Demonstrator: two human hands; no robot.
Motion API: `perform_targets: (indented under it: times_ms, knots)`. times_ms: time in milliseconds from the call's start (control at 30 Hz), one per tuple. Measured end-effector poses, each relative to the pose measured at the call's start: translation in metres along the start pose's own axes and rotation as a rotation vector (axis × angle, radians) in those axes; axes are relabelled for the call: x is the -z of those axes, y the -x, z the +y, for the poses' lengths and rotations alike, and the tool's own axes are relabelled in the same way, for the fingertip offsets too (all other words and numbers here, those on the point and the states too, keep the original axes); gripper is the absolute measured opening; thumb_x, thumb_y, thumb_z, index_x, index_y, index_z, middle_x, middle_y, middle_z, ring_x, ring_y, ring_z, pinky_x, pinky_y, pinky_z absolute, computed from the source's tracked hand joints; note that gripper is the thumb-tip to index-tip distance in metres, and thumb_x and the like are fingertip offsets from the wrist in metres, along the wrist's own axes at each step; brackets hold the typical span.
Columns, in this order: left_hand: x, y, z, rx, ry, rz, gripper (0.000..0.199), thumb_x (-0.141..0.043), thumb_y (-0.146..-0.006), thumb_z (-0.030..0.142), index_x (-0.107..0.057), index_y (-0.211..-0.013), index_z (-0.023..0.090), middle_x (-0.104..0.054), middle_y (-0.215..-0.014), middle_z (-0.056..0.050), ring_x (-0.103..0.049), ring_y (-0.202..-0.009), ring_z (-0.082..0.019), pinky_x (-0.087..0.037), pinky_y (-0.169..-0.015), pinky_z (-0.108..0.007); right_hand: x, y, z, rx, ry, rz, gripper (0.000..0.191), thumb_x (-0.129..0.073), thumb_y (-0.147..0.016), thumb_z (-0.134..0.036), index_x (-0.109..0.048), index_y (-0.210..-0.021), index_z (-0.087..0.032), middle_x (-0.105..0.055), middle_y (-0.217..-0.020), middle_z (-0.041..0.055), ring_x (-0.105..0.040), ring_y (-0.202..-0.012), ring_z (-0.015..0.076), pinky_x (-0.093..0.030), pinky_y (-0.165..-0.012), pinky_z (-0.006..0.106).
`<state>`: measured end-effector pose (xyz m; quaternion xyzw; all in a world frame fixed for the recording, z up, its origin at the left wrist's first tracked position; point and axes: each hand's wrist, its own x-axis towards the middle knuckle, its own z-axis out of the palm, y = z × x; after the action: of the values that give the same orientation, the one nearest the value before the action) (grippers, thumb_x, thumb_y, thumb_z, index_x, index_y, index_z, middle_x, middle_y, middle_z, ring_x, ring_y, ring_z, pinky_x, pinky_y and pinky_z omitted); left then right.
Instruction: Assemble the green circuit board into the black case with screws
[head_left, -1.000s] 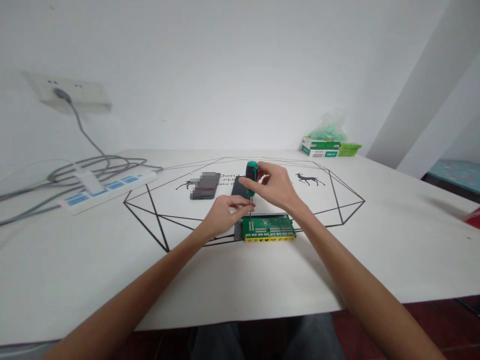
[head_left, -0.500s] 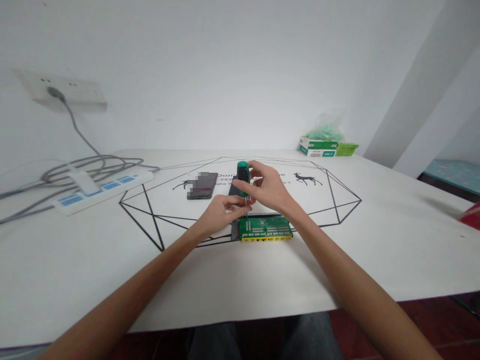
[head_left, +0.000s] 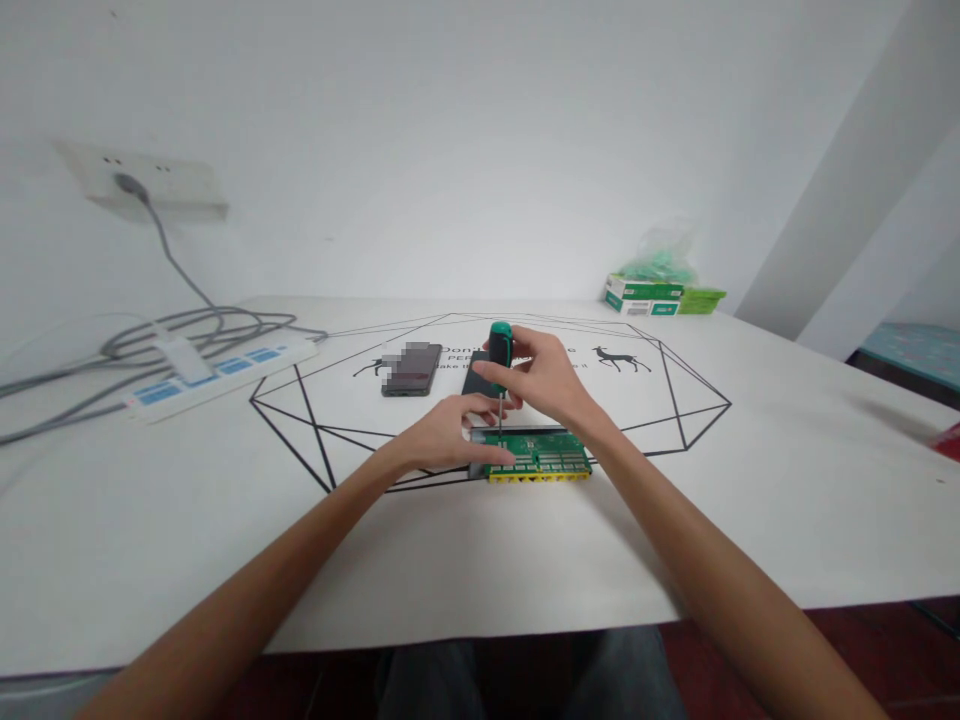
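Green plastic and black grip in the right hand [head_left: 551, 375]: closed around a screwdriver [head_left: 500, 345], with slim metal shaft [head_left: 501, 408] pointing down to the far left part of a circuit board [head_left: 555, 448]. Thumb and fingers apart on the left hand [head_left: 442, 432], thumb over the board, fingertips close to the shaft; cannot tell whether touching it. Seems to be at the stage of working the tip against the board, though too small to tell whether seated in a screw. Calls, by judgement, for an upright shaft, light downward pressure and a steady board. Lying on the smooth white tabletop [head_left: 585, 570], near the front edge: thin, rectangular, green, trimmed along the near side in toothed yellow [head_left: 540, 477]. Beyond, glossy dark phone [head_left: 417, 370] and flat black slab [head_left: 475, 382], partly hidden behind the hands.
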<state>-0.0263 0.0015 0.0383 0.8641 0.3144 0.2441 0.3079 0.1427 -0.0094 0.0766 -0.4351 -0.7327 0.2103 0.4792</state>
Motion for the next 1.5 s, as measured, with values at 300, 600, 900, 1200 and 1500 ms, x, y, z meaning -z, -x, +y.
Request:
perform_targets:
  times_ms: [300, 600, 900, 1200, 1500]
  knots:
    - [-0.017, 0.006, -0.005, 0.014, -0.325, -0.019, 0.077, -0.075, -0.059, 0.060, -0.061, -0.120, 0.016, -0.063, -0.121, -0.016, -0.058, -0.111, -0.034, -0.044, -0.093, -0.045, 0.002, 0.003, -0.003, 0.002, -0.010, -0.008, 0.029, -0.067, -0.077, -0.044, -0.064, -0.089, -0.019, -0.062, -0.074, 0.0018, -0.047, -0.057, 0.0117, -0.037, -0.052, 0.028]
    - [-0.023, 0.006, -0.007, -0.025, -0.324, 0.096, 0.066, -0.077, -0.062, 0.053, -0.065, -0.114, 0.016, -0.067, -0.114, -0.014, -0.061, -0.105, -0.032, -0.046, -0.092, -0.043, 0.001, 0.002, -0.003, 0.008, 0.104, 0.093, 0.036, -0.059, -0.082, -0.056, -0.061, -0.082, -0.020, -0.059, -0.069, 0.0023, -0.049, -0.058, 0.0125, -0.036, -0.051, 0.028]
    - [-0.019, 0.000, -0.006, -0.058, -0.069, 0.228, 0.035, -0.066, -0.081, 0.039, -0.071, -0.106, 0.015, -0.071, -0.111, -0.010, -0.064, -0.103, -0.024, -0.049, -0.091, -0.036, 0.011, 0.000, 0.002, -0.050, 0.104, 0.084, 0.036, -0.063, -0.080, -0.050, -0.050, -0.064, -0.020, -0.054, -0.058, 0.0006, -0.050, -0.050, 0.0116, -0.038, -0.049, 0.028]
    - [-0.018, -0.005, -0.007, 0.001, -0.004, 0.407, 0.014, -0.067, -0.079, 0.027, -0.076, -0.080, 0.017, -0.077, -0.087, -0.005, -0.070, -0.084, -0.021, -0.052, -0.085, -0.033, 0.009, 0.001, -0.002, -0.042, -0.142, -0.062, 0.027, -0.070, -0.075, -0.042, -0.056, -0.073, -0.018, -0.060, -0.071, 0.0012, -0.058, -0.051, 0.0122, -0.039, -0.044, 0.026]
    - [-0.019, -0.006, -0.008, -0.065, 0.016, 0.320, 0.018, -0.062, -0.081, 0.027, -0.076, -0.082, 0.015, -0.077, -0.086, -0.005, -0.070, -0.085, -0.021, -0.053, -0.081, -0.030, 0.002, 0.004, 0.006, -0.086, -0.120, -0.186, 0.025, -0.069, -0.073, -0.036, -0.065, -0.087, -0.016, -0.061, -0.064, 0.0008, -0.057, -0.055, 0.0141, -0.042, -0.050, 0.028]
